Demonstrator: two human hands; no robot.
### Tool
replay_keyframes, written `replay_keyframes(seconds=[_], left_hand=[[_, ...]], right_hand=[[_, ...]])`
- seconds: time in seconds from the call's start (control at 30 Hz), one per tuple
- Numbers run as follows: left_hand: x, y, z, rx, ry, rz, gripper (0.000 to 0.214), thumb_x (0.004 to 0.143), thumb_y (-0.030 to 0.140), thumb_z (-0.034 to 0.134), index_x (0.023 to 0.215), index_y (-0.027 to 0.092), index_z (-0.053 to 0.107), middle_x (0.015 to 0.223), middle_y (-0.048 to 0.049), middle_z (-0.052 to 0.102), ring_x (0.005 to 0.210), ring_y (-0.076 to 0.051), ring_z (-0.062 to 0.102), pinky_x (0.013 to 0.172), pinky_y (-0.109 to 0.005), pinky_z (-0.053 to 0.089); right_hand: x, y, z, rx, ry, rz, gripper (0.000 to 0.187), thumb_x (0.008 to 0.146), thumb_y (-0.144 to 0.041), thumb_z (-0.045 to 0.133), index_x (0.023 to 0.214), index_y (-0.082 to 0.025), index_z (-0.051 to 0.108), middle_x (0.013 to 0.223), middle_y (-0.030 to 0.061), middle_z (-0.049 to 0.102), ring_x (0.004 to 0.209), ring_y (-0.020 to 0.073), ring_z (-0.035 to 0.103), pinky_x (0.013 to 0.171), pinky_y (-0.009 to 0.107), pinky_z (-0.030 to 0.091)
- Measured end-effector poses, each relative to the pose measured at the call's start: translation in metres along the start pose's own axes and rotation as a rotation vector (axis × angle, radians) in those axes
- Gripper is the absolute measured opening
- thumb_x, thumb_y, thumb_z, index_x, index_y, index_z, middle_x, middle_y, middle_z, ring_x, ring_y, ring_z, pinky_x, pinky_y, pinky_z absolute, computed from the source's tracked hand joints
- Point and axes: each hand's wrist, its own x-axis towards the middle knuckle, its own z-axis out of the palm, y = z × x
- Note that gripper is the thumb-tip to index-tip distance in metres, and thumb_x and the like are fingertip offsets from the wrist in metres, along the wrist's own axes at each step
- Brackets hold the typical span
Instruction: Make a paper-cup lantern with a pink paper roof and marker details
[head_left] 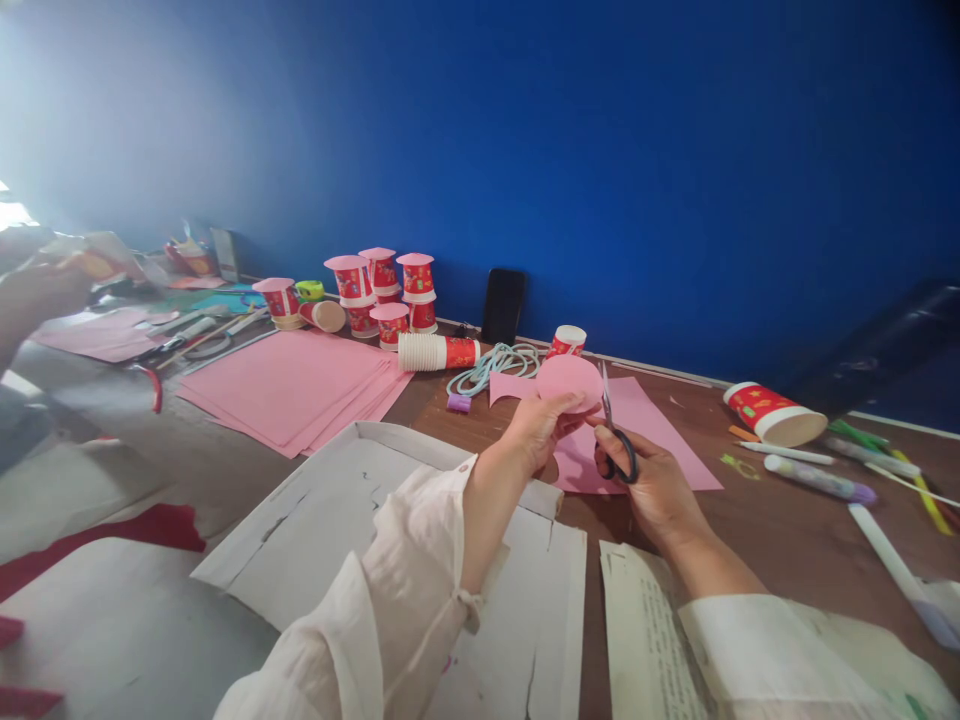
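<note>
Between the thumb and fingers of my left hand [544, 425] is a pink paper circle [568, 382], held up above the table. My right hand [656, 480] has its fingers in the black handles of a pair of scissors [624, 455]. The blades point upward, close along the circle's right edge; whether they touch it I cannot tell. Under both hands lies a pink paper sheet [652, 430] with curved cut edges. Just behind the circle stands a red paper cup [568, 341], partly hidden.
Red cups topped with pink discs [350, 280] stand stacked by the blue wall. A pink paper pile [292, 385], a pale cord coil [495, 370], a phone [503, 305] and a lying cup [772, 413] surround the hands. Another person's hand [60, 285] is at far left.
</note>
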Motion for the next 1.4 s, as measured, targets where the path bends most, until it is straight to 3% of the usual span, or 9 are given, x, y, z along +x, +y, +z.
replay_keyframes(seconds=[1.4], left_hand=[[0.0015, -0.0025, -0.0020, 0.000, -0.015, 0.036, 0.029, 0.069, 0.013, 0.068, 0.097, 0.009, 0.066, 0.085, -0.0104, 0.072, 0.075, -0.018, 0.069, 0.084, -0.035, 0.050]], right_hand=[[0.0005, 0.0018, -0.0002, -0.023, -0.005, -0.004, 0.056, 0.073, -0.059, 0.068, 0.113, -0.019, 0.070, 0.064, -0.0004, 0.054, 0.062, 0.0125, 0.046, 0.055, 0.024, 0.036]])
